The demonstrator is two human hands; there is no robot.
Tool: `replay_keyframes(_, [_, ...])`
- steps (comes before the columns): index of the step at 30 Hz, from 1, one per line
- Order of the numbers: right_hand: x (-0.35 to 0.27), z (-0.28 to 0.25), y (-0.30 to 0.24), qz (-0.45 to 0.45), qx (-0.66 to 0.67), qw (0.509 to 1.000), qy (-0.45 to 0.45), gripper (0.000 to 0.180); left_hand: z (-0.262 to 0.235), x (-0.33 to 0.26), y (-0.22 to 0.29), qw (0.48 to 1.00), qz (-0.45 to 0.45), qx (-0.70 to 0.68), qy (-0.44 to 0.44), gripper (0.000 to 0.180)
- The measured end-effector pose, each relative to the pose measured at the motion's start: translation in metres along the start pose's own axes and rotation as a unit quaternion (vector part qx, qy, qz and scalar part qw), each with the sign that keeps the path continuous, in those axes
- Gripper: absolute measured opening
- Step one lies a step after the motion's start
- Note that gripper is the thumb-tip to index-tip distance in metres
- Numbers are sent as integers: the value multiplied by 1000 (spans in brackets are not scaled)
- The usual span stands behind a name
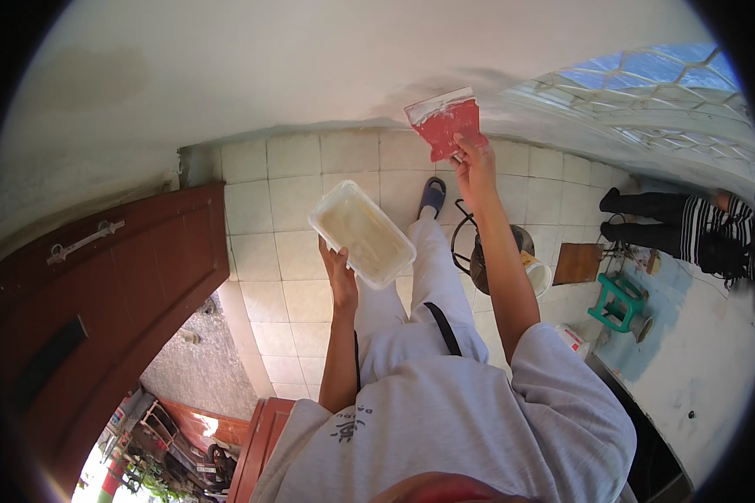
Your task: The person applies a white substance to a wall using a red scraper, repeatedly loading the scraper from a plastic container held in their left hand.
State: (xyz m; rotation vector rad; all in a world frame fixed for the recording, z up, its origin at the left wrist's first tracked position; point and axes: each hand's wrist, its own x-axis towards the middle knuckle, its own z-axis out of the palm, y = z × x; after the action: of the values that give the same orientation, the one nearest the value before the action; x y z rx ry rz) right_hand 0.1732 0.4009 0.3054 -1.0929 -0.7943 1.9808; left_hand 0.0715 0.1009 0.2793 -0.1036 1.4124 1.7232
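My left hand (339, 270) grips the near left side of a white rectangular plastic tub (362, 232), thumb over its rim. Pale residue coats the tub's inside. In my right hand (473, 164) is a wide red putty knife (447, 126), held by its lower part. White paste smears its far edge, which is close to the off-white wall (294, 67); whether the edge touches the wall I cannot tell. A grey damp-looking patch shows on the wall beside the blade.
At left a brown wooden door (101, 277) stands open. Right of my legs are a dark round stool (480, 260) and a white bucket (538, 275). Farther right are a green plastic stool (619, 302) and another person (688, 222) in striped clothing. A white window grille (671, 101) is at upper right.
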Motion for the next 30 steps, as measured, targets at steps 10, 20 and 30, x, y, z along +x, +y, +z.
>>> replay_keyframes(10, [-121, 46, -104, -428, -495, 728, -204, 47, 31, 1, 42, 997, 20, 71, -36, 92])
replay_keyframes(20, [-218, 68, -131, -311, -462, 821, -125, 31, 77, -24, 113, 971, 171, 111, -129, 98])
replay_keyframes(30, [-237, 109, -112, -241, -593, 760, -114, 26, 112, -74, 138, 959, 235, 39, -151, 117])
